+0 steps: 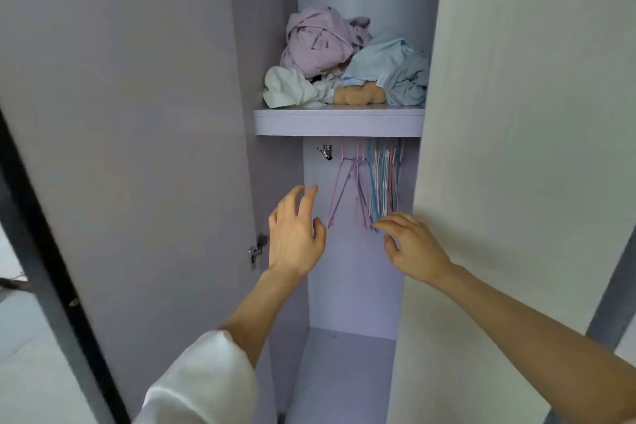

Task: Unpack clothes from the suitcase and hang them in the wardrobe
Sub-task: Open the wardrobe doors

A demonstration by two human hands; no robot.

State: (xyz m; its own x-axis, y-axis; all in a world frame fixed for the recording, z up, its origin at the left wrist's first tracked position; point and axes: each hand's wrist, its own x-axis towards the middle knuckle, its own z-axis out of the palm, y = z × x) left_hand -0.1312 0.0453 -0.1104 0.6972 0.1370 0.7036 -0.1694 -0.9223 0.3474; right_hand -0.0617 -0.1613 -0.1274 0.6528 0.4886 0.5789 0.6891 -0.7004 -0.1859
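Observation:
A lilac wardrobe stands open before me. Under its shelf hang several thin empty hangers, pink, blue and white. My left hand is raised inside the opening with fingers straight, holding nothing, just left of a pink hanger. My right hand reaches in with relaxed fingers, its fingertips touching the lower ends of the hangers. A white garment lies draped over my left forearm. No suitcase is in view.
On the shelf lie crumpled clothes: a pink striped one, a light blue one, a white one and a tan item. The left door and right door stand open on both sides. A metal clip hangs under the shelf.

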